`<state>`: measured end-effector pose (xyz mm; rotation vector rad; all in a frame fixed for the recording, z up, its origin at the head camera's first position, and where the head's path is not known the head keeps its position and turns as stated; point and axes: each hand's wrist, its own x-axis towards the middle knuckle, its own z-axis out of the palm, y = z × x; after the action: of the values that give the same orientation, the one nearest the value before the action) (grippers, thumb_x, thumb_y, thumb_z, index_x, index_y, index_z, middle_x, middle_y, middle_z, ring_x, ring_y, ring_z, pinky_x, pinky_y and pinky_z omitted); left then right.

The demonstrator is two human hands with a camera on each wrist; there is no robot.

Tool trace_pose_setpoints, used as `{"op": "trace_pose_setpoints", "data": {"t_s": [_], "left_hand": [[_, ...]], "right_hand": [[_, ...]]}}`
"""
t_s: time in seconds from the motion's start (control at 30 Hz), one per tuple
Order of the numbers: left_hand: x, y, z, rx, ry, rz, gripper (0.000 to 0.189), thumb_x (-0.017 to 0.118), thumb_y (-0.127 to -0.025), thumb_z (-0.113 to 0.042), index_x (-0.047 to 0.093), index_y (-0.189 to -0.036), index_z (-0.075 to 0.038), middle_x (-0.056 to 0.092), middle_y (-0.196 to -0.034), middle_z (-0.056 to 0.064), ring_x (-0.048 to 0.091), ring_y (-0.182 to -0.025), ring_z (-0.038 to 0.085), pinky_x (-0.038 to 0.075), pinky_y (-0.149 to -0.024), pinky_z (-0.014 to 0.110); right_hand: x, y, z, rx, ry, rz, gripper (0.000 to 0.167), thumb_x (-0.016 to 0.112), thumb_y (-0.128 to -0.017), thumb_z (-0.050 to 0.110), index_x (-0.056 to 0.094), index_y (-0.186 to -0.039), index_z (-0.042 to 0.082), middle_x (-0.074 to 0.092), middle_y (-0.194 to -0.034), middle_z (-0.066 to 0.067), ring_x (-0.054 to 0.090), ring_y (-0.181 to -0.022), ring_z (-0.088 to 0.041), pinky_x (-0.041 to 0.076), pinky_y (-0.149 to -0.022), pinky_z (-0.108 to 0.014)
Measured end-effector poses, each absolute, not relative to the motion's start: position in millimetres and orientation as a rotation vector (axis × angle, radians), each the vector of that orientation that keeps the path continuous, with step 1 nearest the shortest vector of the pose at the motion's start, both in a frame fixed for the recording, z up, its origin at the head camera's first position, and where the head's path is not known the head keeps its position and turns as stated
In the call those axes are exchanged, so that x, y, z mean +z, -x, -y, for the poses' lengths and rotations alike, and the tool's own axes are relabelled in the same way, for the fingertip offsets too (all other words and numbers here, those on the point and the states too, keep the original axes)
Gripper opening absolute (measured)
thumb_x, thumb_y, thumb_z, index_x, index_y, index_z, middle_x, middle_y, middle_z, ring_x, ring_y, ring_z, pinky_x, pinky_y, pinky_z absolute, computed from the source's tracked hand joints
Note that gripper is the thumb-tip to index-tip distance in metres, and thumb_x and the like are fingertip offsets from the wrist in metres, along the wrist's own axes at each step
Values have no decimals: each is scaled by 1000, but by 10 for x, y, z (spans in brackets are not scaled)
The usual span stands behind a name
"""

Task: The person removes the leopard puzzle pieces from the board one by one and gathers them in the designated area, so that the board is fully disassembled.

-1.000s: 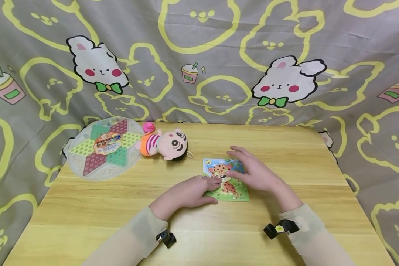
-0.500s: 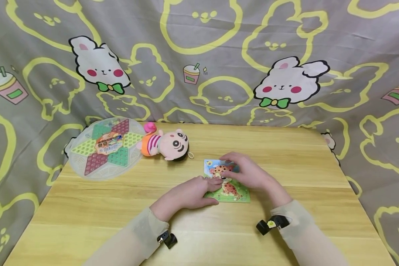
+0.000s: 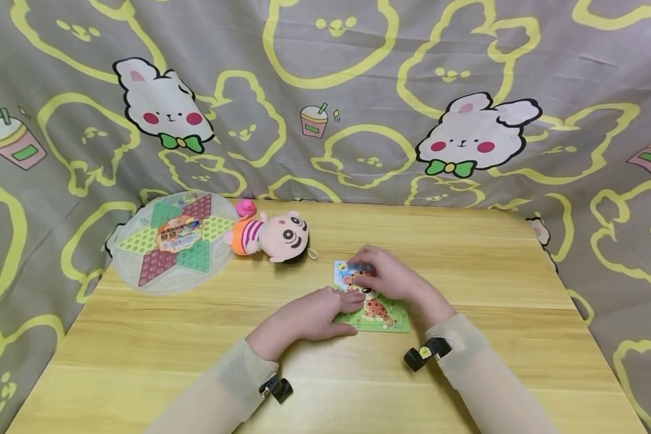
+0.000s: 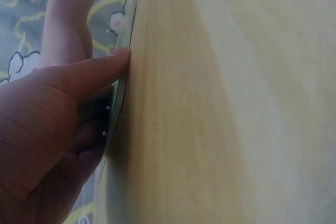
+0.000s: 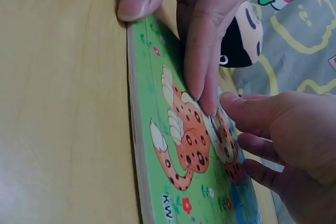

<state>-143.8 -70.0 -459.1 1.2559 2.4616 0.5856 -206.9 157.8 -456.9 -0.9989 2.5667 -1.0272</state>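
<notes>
A small jigsaw puzzle (image 3: 382, 313) with a spotted leopard on green ground lies flat on the table, thin seams crossing its picture in the right wrist view. My left hand (image 3: 314, 313) lies across its left side with fingers extended onto the leopard. The left thumb (image 4: 107, 72) touches the puzzle's near edge. Over the upper part of the puzzle, my right hand (image 3: 393, 274) arches with bent fingers, covering much of the blue sky. Its thumb and fingertips sit at the leopard's head, close to the left fingertips, as the right wrist view shows.
A round Chinese checkers board (image 3: 176, 241) in clear wrapping lies at the table's left. Beside it are a plush doll (image 3: 271, 237) in a striped top and a small pink toy duck (image 3: 246, 208). A patterned curtain (image 3: 369, 108) hangs behind the wooden table (image 3: 499, 265).
My right hand has moved left over the puzzle, its fingers bending down from a raised, spread pose onto the upper part. The left hand has stayed in place.
</notes>
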Motion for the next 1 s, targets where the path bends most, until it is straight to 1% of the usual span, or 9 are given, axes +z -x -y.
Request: {"op": "trace_pose_setpoints", "data": {"t_s": [0.13, 0.23, 0.47, 0.6, 0.8, 1.0], "left_hand": [[-4596, 1445, 700, 600, -1246, -2456, 58, 71, -103, -37, 56, -153, -11, 47, -159, 2, 40, -149, 14, 30, -123, 31], [-4602, 1450, 694, 606, -1253, -2451, 58, 71, -104, -37, 56, -153, -11, 48, -159, 2, 39, -149, 13, 30, -123, 30], [-4598, 1464, 696, 609, -1253, -2432, 57, 72, -103, -35, 57, -152, -12, 48, -158, 2, 40, -149, 14, 30, -123, 28], [-4601, 1468, 699, 605, -1247, -2435, 56, 73, -102, -34, 57, -152, -12, 49, -158, 2, 42, -147, 15, 32, -122, 28], [-4602, 1458, 698, 623, -1241, -2433, 56, 73, -103, -34, 58, -151, -11, 49, -158, 3, 43, -147, 17, 32, -122, 28], [-4598, 1456, 687, 630, -1231, -2431, 56, 73, -103, -33, 57, -151, -10, 48, -158, 3, 41, -148, 15, 30, -122, 27]], "right_hand": [[-4577, 2122, -1536, -992, 1035, -2540, 29, 77, -99, 13, 76, -127, 6, 61, -117, -8, 60, -98, -22, 53, -86, -40], [-4570, 2146, -1508, -940, 1049, -2543, 31, 78, -98, 14, 76, -128, 7, 58, -115, -9, 57, -97, -23, 52, -86, -38], [-4529, 2186, -1460, -789, 1109, -2580, 32, 79, -98, 19, 77, -128, 8, 58, -111, -9, 57, -94, -22, 51, -83, -37], [-4509, 2203, -1445, -769, 1100, -2558, 32, 79, -98, 14, 76, -129, 9, 56, -114, -9, 56, -93, -22, 51, -82, -35], [-4494, 2225, -1431, -672, 1097, -2558, 36, 78, -97, 7, 73, -132, 12, 51, -116, -8, 55, -91, -18, 52, -82, -34], [-4469, 2242, -1417, -641, 1125, -2547, 34, 75, -97, 2, 73, -130, 9, 52, -115, -6, 56, -89, -16, 53, -82, -33]]}}
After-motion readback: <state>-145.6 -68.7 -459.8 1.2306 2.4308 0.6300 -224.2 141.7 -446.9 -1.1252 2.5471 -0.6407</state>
